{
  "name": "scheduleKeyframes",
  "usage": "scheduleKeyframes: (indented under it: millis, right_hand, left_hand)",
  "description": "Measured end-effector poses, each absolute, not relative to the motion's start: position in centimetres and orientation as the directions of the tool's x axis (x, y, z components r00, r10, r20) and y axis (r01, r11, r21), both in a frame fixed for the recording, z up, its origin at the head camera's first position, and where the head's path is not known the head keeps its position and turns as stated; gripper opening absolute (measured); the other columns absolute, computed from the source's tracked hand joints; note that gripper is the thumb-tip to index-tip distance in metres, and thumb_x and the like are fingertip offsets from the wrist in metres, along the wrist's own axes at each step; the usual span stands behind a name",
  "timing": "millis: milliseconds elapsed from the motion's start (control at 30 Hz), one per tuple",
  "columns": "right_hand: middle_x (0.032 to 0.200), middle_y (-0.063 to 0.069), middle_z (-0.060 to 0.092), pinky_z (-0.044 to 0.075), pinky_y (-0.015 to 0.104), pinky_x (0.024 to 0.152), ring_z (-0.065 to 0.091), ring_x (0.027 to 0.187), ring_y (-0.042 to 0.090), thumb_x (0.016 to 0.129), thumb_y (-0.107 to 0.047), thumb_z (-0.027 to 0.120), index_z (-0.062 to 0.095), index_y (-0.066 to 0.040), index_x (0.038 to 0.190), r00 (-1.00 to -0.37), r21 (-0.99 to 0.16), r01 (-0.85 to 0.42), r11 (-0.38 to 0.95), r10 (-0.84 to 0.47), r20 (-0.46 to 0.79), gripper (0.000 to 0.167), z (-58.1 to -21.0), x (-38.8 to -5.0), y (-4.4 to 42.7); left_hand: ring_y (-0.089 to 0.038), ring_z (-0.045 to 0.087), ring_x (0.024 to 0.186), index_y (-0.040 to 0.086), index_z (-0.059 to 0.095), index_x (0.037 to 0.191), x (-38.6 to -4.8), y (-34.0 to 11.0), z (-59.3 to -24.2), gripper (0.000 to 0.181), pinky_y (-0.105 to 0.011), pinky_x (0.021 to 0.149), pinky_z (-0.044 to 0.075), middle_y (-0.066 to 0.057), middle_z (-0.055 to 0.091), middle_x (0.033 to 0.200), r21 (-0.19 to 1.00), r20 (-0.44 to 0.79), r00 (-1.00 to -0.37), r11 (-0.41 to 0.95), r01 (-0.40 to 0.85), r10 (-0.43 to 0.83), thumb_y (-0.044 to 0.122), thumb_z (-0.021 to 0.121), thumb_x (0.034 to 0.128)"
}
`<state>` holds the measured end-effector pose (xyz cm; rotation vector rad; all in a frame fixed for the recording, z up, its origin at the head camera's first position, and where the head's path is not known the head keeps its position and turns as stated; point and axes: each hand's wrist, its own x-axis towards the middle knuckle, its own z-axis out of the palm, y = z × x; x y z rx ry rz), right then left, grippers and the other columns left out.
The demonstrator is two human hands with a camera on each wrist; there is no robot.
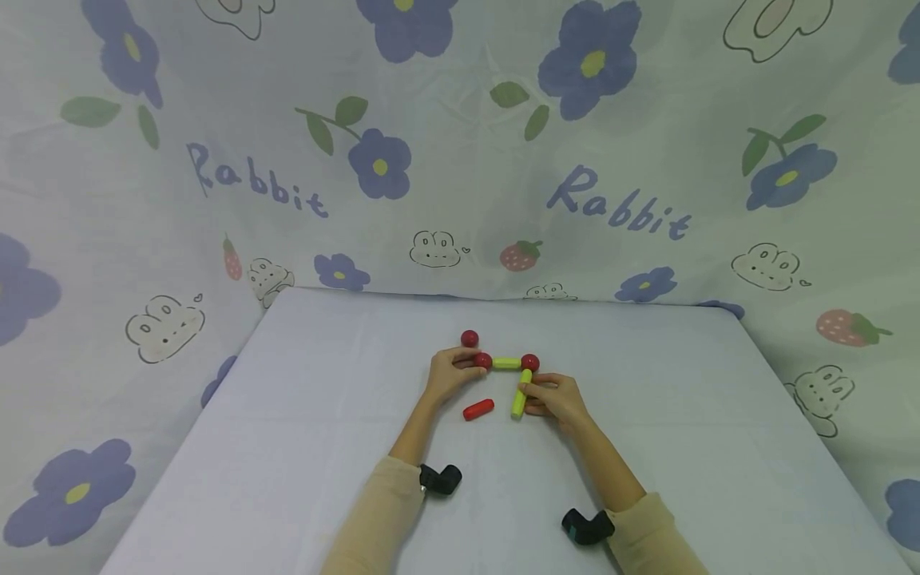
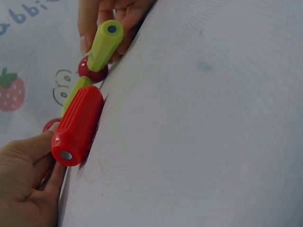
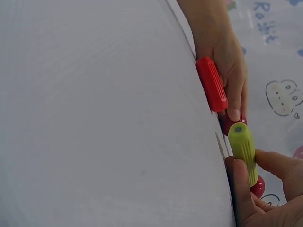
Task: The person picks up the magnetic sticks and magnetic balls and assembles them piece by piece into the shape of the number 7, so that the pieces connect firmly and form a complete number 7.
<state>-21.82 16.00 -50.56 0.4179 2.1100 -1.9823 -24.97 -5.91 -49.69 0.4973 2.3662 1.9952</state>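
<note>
In the head view, my left hand [image 1: 447, 374] pinches a red ball [image 1: 485, 362] between thumb and fingers. A yellow-green magnetic rod [image 1: 506, 363] joins that ball to a second red ball [image 1: 530, 362] on its right. From this second ball another yellow-green magnetic rod [image 1: 518, 405] points toward me, its near end free with a metal disc showing in the left wrist view. My right hand [image 1: 562, 399] pinches this rod from the right side. A red magnetic rod [image 1: 478, 410] lies loose between the hands, touched by neither.
A single red ball [image 1: 469, 339] sits just behind the fingers of the left hand. White cloth covers the table [image 1: 302, 463], and a patterned curtain [image 1: 460, 160] rises behind its far edge. Black wrist cameras [image 1: 588, 528] jut inward from both sleeves.
</note>
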Motion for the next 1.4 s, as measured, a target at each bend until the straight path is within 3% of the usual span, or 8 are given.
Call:
scheduleKeyframes:
  millis: [400,667,967,1133,1400]
  right_hand:
    - [0.085,0.012,0.067,0.056,0.028,0.062,0.067,0.060,0.014,0.082,-0.010,0.073,0.051,0.011,0.120,-0.928,-0.929,0.370,0.008,0.047,-0.369,0.049,-50.9,-22.1,16.2]
    - [0.083,0.012,0.067,0.056,0.028,0.061,0.066,0.058,0.014,0.081,-0.009,0.073,0.051,0.011,0.119,-0.932,-0.933,0.360,0.004,0.043,-0.359,0.048,-50.9,-22.0,16.2]
    - [0.082,0.010,0.067,0.056,0.028,0.061,0.066,0.059,0.013,0.081,-0.008,0.072,0.051,0.011,0.120,-0.935,-0.935,0.354,0.000,0.026,-0.354,0.048,-51.0,-22.1,16.2]
    - [0.083,0.011,0.067,0.056,0.028,0.062,0.066,0.060,0.014,0.081,-0.009,0.073,0.051,0.011,0.120,-0.932,-0.933,0.360,-0.004,0.026,-0.360,0.048,-51.0,-22.1,16.3]
    - [0.085,0.013,0.067,0.056,0.028,0.063,0.067,0.060,0.015,0.081,-0.010,0.073,0.051,0.012,0.120,-0.925,-0.926,0.378,-0.006,0.031,-0.378,0.049,-51.0,-22.2,16.4]
  left_hand:
    - [-0.042,0.058,0.108,-0.015,0.057,0.117,-25.9,-5.9,-51.1,0.044,-0.042,0.091,0.047,-0.030,0.057,0.120,0.972,0.170,-0.962,0.125,0.200,0.212,-0.002,0.072,0.0783]
    - [-0.034,0.062,0.105,-0.008,0.062,0.115,-26.7,-5.8,-52.6,0.045,-0.031,0.087,0.050,-0.023,0.063,0.116,0.976,0.172,-0.973,0.108,0.189,0.151,0.007,0.078,0.0758]
    - [-0.038,0.061,0.104,-0.012,0.061,0.111,-26.0,-6.7,-52.5,0.040,-0.028,0.085,0.051,-0.028,0.062,0.110,0.978,0.204,-0.973,0.023,0.207,0.110,-0.001,0.075,0.0756]
    - [-0.035,0.064,0.096,-0.012,0.062,0.109,-25.0,-7.9,-52.1,0.039,-0.026,0.081,0.053,-0.027,0.065,0.103,0.972,0.209,-0.972,0.082,0.218,0.110,0.000,0.076,0.0746]
    - [-0.021,0.066,0.080,-0.005,0.067,0.105,-22.4,-9.2,-50.4,0.037,-0.026,0.073,0.053,-0.013,0.070,0.089,0.929,0.117,-0.969,0.321,0.185,0.219,0.009,0.079,0.0730]
